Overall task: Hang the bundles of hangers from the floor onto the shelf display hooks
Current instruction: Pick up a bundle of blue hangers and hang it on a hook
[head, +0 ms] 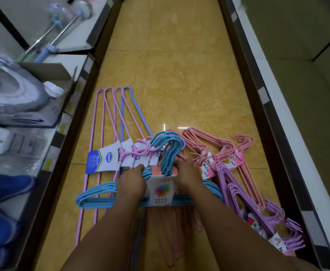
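A bundle of blue hangers [95, 196] with a white paper label lies low over the yellow floor, its hooks pointing away from me. My left hand [132, 182] grips its left shoulder near the neck. On the other side of the label, my right hand [187, 175] grips the bundle by the hooks. Long pink and blue wire hanger bundles [113, 118] with blue-and-white cards lie to the left. Pink hanger bundles [219, 147] lie to the right, and purple bundles [258, 210] lie nearer on the right. No display hooks are in view.
A shelf unit [66, 106] on the left holds boxes, wrapped goods and metal poles; blue items sit at its lower left. Another shelf base [277, 118] runs along the right. The tiled aisle floor [179, 65] stretches ahead between them.
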